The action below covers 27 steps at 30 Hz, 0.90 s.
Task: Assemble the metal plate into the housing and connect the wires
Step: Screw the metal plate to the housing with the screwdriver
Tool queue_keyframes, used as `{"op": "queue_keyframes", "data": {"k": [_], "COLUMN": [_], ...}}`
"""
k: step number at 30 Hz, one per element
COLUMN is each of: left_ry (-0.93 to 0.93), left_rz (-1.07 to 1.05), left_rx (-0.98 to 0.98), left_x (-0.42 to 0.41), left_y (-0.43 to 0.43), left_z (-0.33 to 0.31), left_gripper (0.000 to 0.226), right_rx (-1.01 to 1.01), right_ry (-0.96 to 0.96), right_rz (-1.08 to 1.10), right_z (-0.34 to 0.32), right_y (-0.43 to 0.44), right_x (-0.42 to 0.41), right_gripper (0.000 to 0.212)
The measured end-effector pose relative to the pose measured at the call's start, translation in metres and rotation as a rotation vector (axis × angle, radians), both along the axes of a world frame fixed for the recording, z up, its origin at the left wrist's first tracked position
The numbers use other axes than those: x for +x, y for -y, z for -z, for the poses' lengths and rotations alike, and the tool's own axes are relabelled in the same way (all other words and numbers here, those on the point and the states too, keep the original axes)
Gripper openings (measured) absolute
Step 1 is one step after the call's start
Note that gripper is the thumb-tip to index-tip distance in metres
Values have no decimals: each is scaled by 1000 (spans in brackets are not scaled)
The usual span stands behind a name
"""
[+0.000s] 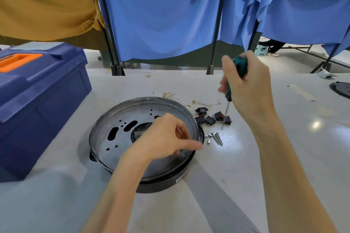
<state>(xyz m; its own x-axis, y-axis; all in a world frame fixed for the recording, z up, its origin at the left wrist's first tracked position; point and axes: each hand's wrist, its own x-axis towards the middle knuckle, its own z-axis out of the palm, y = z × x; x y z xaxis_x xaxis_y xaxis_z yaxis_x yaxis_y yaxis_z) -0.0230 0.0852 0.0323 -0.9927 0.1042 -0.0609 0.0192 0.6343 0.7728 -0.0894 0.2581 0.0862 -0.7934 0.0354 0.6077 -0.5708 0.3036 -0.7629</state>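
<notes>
A round metal plate [121,119] with several holes and slots sits in the black housing [170,181] at the table's middle. My left hand [166,138] hovers over the plate's right rim, fingers curled and pinching together; what it pinches is too blurred to tell. My right hand [246,81] grips a green-handled screwdriver [228,98], tip pointing down over the parts right of the housing. Thin wires with brass terminals [198,102] lie behind the housing.
Several black switches and a socket [212,117] and a few screws and spacers [216,138] lie right of the housing. A blue toolbox [37,104] stands at the left. Another black part [341,89] sits at the far right edge. Blue curtains hang behind.
</notes>
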Motion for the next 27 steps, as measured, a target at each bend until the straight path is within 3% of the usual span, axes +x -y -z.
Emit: {"op": "queue_keyframes", "data": {"k": [2,4,7,10,16,27], "left_ry": [44,48,49,23,-10,5], "left_rz": [65,87,58,44,64,51], "left_rx": [-36,-57,-44,-32,-44,-18], "left_x": [2,4,3,2,3,4], "left_y": [-3,-6,-7,-5,-2,-1], "left_z": [-2,-3,-1,0,-3,-6], "left_gripper": [40,41,32,19,15,17], "right_rx": [135,421,626,607,618,585], "right_ry": [106,232,394,416,467,463], "right_rz": [-2,32,-44,-123,-193,-236], "right_z": [13,31,56,67,67,67], "right_y": [-2,1,10,19,29,27], "right_x": [-11,-23,-28,-26,-24,-24], "right_gripper": [19,16,31,49,28,37]}}
